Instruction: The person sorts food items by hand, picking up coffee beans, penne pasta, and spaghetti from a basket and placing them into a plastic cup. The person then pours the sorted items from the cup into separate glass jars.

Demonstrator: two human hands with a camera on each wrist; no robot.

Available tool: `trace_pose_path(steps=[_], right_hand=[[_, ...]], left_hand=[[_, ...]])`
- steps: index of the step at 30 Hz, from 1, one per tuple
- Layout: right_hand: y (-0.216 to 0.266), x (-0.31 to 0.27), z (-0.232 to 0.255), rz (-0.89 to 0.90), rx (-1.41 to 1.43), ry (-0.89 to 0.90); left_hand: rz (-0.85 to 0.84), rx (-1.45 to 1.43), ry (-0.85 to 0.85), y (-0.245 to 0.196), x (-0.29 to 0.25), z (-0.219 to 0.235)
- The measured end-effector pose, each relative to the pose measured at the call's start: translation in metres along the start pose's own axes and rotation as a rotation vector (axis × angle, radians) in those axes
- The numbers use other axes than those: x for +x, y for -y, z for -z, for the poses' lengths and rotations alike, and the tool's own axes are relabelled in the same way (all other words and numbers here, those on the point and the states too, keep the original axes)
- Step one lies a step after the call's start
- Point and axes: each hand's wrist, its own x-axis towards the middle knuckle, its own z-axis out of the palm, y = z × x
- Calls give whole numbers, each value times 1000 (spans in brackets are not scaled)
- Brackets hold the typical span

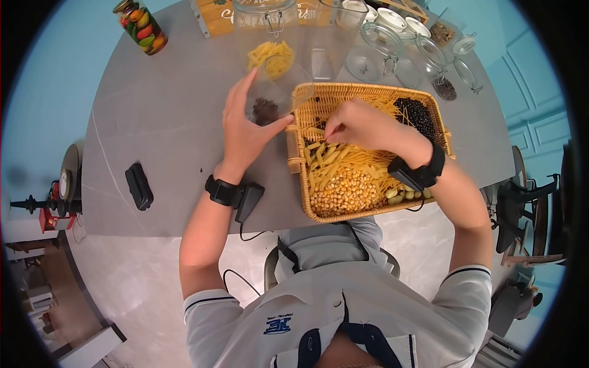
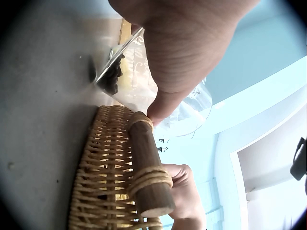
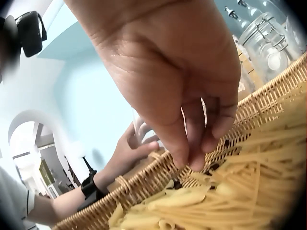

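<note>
My left hand (image 1: 243,122) grips a clear jar (image 1: 279,83) just left of the basket, thumb and fingers spread around its side. Dark small pieces (image 1: 265,110) lie in the bottom of the jar. In the left wrist view the jar looks tilted beside the basket's wooden handle (image 2: 149,167). My right hand (image 1: 362,126) reaches into the wicker basket (image 1: 367,91), its fingertips (image 3: 195,162) drawn together and pointing down by the left wall. A few dark pieces (image 3: 213,167) lie among the penne (image 1: 319,156) right there. I cannot tell whether the fingertips hold one.
The basket also holds corn kernels (image 1: 345,193), spaghetti (image 1: 377,162), black beans (image 1: 416,115) and pale nuts (image 1: 399,195). Behind stand a clip-top jar of penne (image 1: 270,58) and open glass jars (image 1: 380,55). A black case (image 1: 139,186) lies left; a colourful jar (image 1: 141,27) stands far left.
</note>
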Motion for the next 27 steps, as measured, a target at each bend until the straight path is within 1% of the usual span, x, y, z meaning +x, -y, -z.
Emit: trace_pose_path(steps=[1, 4, 7, 10, 13, 16, 19, 22, 25, 27], right_hand=[[1, 1, -7, 40, 1, 24], [2, 4, -19, 10, -34, 28], [-7, 5, -27, 102, -174, -133], [-8, 4, -26, 23, -210, -168], [-19, 7, -28, 30, -216, -195], [-13, 4, -24, 49, -243, -199], [-16, 3, -25, -43, -299, -209], [-9, 3, -18, -185, -272, -121], [5, -2, -18, -180, -257, -61], [4, -4, -23, -90, -275, -102]], left_hand=[[1, 1, 2, 0, 0, 0], [8, 14, 2, -1, 0, 0], [34, 0, 7, 0, -1, 0], [38, -6, 13, 0, -1, 0], [33, -9, 12, 1, 0, 0], [36, -15, 12, 0, 0, 0], [27, 15, 14, -1, 1, 0], [13, 2, 12, 0, 0, 0], [4, -2, 11, 1, 1, -1], [16, 3, 16, 0, 1, 0]])
